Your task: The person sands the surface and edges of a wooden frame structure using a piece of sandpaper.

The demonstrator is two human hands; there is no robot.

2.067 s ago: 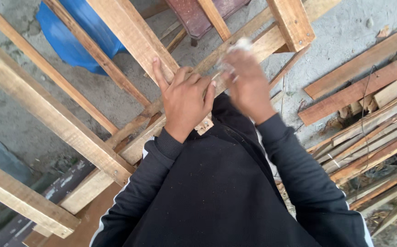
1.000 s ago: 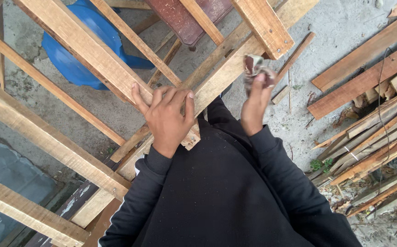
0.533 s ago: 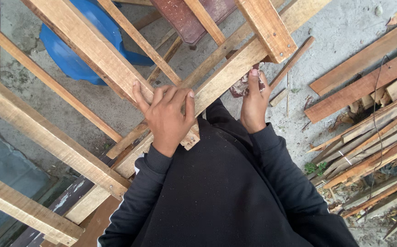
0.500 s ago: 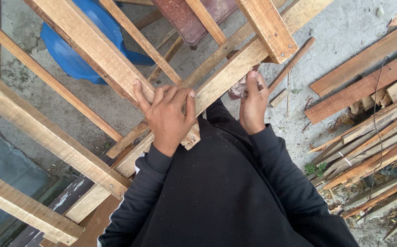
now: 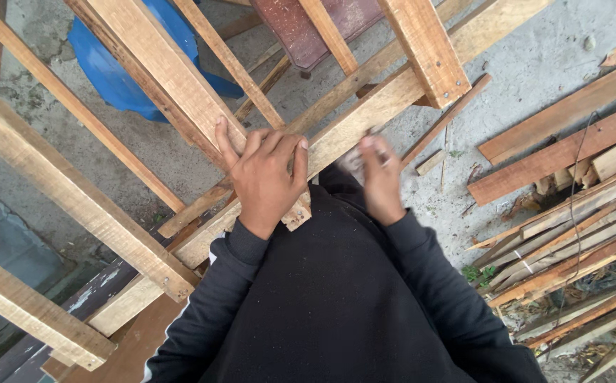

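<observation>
A frame of pale wooden beams (image 5: 386, 106) stands in front of me. My left hand (image 5: 265, 177) lies flat on the long diagonal beam where another thick beam (image 5: 159, 71) meets it, fingers spread. My right hand (image 5: 380, 174) is blurred and pressed against the same beam's near edge, closed on a small folded grey-white piece, likely sandpaper (image 5: 353, 162). Both arms wear black sleeves.
A blue plastic tub (image 5: 120, 71) and a dark red board (image 5: 308, 28) lie on the concrete beneath the frame. A pile of loose planks (image 5: 570, 213) lies on the ground at the right. More beams (image 5: 45, 184) cross at the left.
My right hand came down from a raised position to the beam's near edge and slid left along it. My left hand has stayed on the beam.
</observation>
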